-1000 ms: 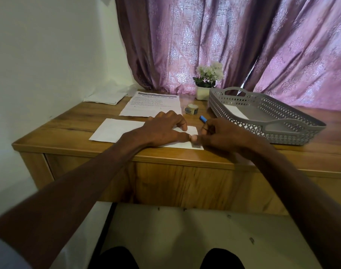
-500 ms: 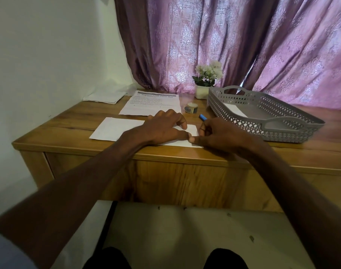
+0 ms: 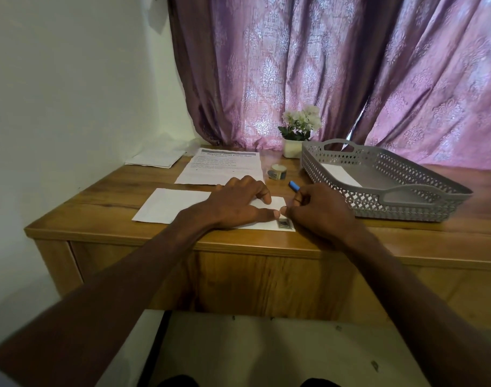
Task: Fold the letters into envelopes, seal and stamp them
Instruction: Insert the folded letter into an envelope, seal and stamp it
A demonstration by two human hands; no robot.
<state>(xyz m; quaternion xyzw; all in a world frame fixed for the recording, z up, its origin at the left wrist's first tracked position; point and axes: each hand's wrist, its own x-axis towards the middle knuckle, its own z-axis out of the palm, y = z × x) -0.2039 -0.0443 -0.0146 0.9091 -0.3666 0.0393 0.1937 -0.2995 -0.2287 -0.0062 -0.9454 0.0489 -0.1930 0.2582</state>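
Wooden desk (image 3: 104, 196) under purple curtains carries my work. My left hand (image 3: 236, 203) presses flat, fingers spread, on the white envelope (image 3: 168, 205) near the front edge. My right hand (image 3: 319, 212), half curled with a blue glue stick (image 3: 293, 186) tucked in its fingers, has drawn back a little since half a second ago, so a dark stamp (image 3: 284, 224) now shows at the envelope's near right corner. Farther right, the grey perforated tray (image 3: 406, 202) holds one white envelope (image 3: 340, 174).
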